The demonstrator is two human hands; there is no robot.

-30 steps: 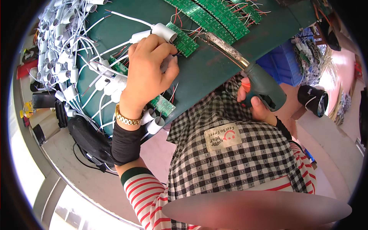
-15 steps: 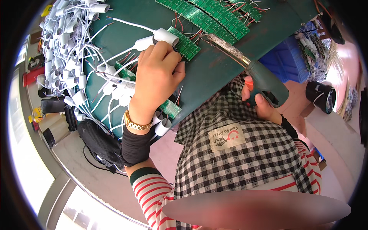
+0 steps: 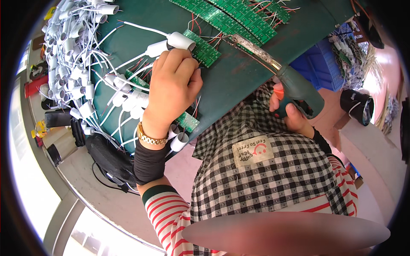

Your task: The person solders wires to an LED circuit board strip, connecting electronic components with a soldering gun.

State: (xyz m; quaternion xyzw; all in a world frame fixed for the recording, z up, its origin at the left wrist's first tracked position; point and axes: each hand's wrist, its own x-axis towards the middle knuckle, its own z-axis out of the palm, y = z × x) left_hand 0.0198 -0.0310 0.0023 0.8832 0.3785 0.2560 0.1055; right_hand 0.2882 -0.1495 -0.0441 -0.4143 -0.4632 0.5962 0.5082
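My left hand (image 3: 173, 87) is curled over the green table beside a green circuit board (image 3: 203, 50) with thin red and white wires. Its thumb and fingers are pressed together, and whatever lies between them is hidden under the hand. Just beyond the knuckles lie a white cylindrical socket (image 3: 181, 41) with a white cable and a second white socket (image 3: 156, 49). At the table's near edge, my right hand (image 3: 295, 119) grips a dark green soldering gun (image 3: 297, 85) with an orange trigger. Its metal tip points left, close to the board's right end without visibly touching it.
A large pile of white cabled sockets (image 3: 68, 55) covers the table's left side. Several long green circuit boards (image 3: 222, 21) lie at the back. A blue crate (image 3: 316, 68) and a black bin (image 3: 357, 106) stand to the right. A black bag (image 3: 109, 155) sits at lower left.
The table view has shifted slightly left. My left hand has drawn back a little, still curled. The soldering gun's tip has moved slightly away from the board.
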